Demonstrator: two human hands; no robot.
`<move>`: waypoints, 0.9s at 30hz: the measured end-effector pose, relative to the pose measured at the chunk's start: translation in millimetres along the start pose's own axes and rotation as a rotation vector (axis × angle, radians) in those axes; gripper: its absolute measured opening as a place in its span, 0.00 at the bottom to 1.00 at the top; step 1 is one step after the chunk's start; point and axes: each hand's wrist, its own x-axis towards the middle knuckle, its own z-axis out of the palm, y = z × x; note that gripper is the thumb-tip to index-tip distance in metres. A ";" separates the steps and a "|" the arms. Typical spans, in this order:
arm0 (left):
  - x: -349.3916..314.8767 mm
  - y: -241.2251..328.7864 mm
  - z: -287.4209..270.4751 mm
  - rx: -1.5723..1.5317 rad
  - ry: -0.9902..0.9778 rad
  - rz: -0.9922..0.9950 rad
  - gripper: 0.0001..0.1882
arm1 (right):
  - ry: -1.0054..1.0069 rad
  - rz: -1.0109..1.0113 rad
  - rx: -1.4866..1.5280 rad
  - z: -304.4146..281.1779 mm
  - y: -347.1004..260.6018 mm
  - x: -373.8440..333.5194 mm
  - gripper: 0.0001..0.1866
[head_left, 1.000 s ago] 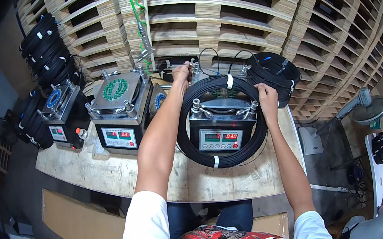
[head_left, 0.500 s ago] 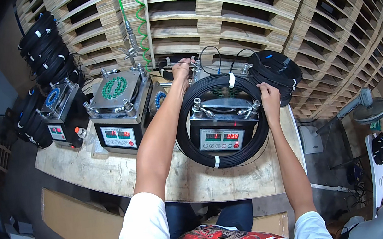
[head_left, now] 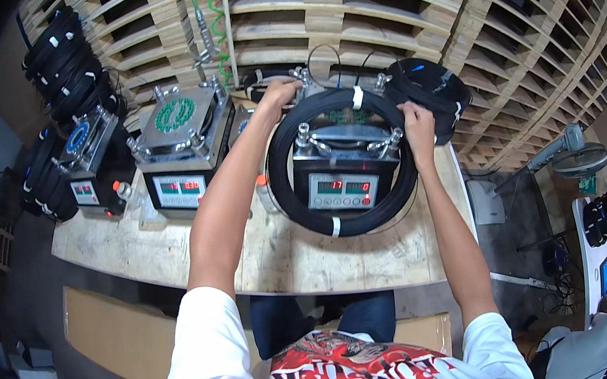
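Where hands (head_left: pixel 419 125) reach, a coil (head_left: pixel 354 224) overlaps a machine (head_left: pixel 343 189); pallets (head_left: pixel 329 13) stand behind.

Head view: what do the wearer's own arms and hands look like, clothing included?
The left hand and right hand are ungloved, with no watch or band showing. Both forearms are uncovered below loose, plain white short sleeves. The shirt's front carries a red-and-black print.

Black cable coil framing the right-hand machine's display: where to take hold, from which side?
Right rim of the coil, probably, from the right: the bundled ring makes a thick band there, and the right hand is at it; the left forearm crowds the left rim.
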 end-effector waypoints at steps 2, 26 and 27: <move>-28.8 -8.4 -20.3 0.035 0.101 0.310 0.18 | -0.037 0.004 0.018 12.1 -8.5 0.3 0.19; -184.4 -57.8 10.6 0.415 0.684 1.065 0.12 | -0.036 0.006 0.060 12.5 -2.5 -2.2 0.25; -184.1 -59.7 9.8 0.416 0.683 1.068 0.12 | -0.024 0.006 0.067 13.0 -2.5 -2.6 0.25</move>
